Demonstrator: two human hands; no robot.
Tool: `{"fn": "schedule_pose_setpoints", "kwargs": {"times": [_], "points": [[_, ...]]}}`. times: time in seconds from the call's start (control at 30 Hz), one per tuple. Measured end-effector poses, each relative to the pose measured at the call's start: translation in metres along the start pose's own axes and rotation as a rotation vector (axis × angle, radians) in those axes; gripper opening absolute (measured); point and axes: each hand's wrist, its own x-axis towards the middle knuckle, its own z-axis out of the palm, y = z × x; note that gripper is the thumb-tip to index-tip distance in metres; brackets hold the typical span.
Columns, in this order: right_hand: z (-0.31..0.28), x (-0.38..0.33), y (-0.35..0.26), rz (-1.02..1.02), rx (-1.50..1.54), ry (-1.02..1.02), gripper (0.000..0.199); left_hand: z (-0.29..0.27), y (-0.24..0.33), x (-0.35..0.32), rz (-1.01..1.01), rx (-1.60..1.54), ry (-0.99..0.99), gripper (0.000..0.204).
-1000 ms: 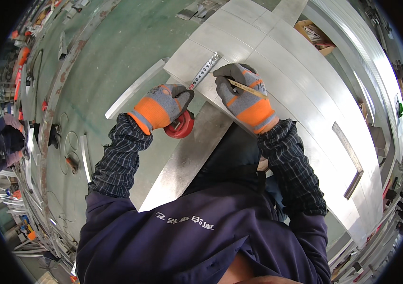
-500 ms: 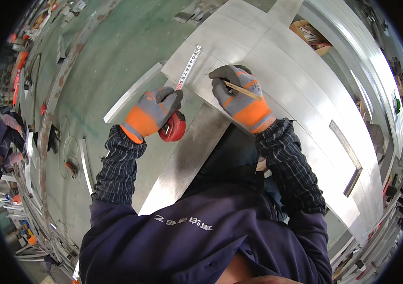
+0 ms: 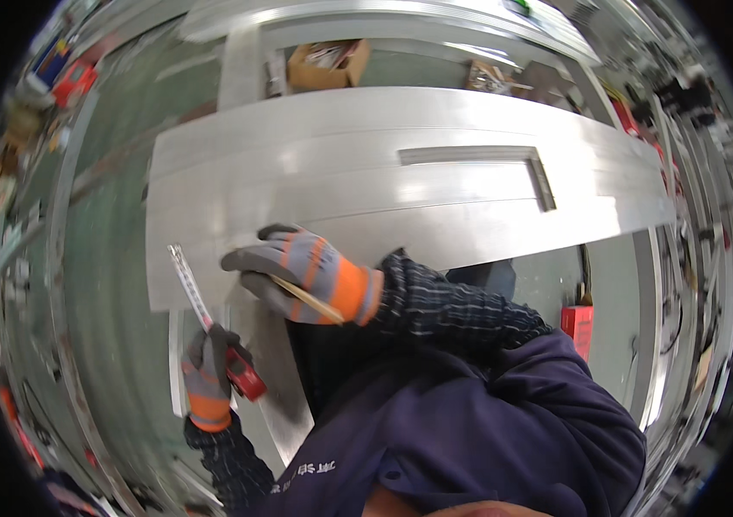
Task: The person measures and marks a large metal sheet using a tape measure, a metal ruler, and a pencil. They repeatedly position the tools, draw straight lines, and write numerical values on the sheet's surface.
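Note:
A red tape measure (image 3: 247, 382) is in the grip of my left hand (image 3: 207, 375), which wears a grey and orange glove. Its extended blade (image 3: 190, 286) points up and away, the far end over the near left corner of a large silver metal panel (image 3: 211, 198). My right hand (image 3: 306, 271), gloved alike, is closed around a slim yellowish pencil (image 3: 319, 306), just over the panel's near edge. Farther right on the panel lies a metal L-shaped square (image 3: 470, 155).
An open cardboard box (image 3: 327, 73) with thin items stands beyond the panel. Below the panel's near side a flat metal bar (image 3: 276, 379) runs toward me. A red box (image 3: 577, 327) is at the right, and long metal profiles (image 3: 664, 345) line that side.
My view has turned toward the right, so the panel now stretches across it. Both hands appear farther left and lower, still holding the tape measure and the pencil.

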Motion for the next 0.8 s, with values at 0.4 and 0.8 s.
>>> {"fn": "schedule_pose_setpoints", "kwargs": {"times": [0.4,0.8], "points": [[-0.371,-0.23,0.104,0.777,-1.096,0.37,0.06,0.198,0.041,0.007,-0.031,0.042,-0.382,0.037],[-0.411,-0.268,0.156,0.533,-0.805,0.43,0.041,0.253,0.002,-0.024,0.18,0.041,-0.276,0.034]]}}
